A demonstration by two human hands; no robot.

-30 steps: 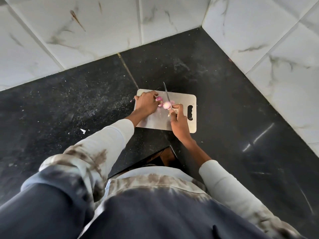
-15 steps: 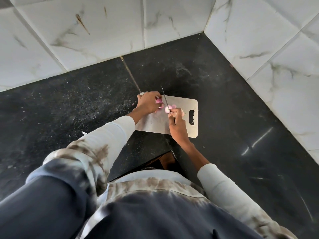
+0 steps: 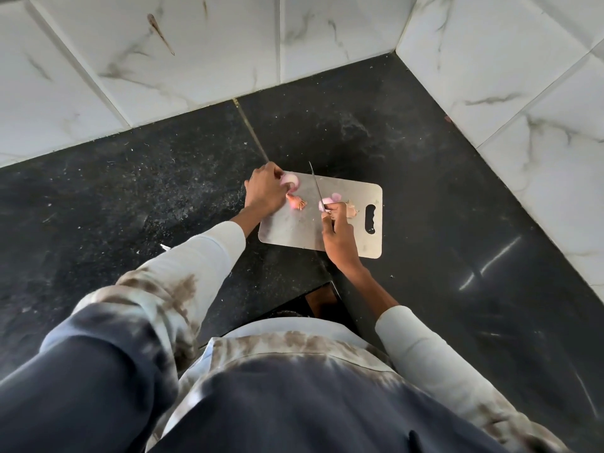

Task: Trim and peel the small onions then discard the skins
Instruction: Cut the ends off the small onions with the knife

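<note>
Left hand [image 3: 265,191] pinched peeled onion [image 3: 290,180] at cutting board [image 3: 294,227] corner. Right hand [image 3: 336,230] gripped knife [image 3: 316,186], blade up. Best kept tip clear while reaching for unpeeled onion [image 3: 295,201].

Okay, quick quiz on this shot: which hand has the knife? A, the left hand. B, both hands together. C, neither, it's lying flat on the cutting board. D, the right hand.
D: the right hand grips the knife with its blade pointing away over the cutting board, while the left hand holds a peeled onion.
</note>
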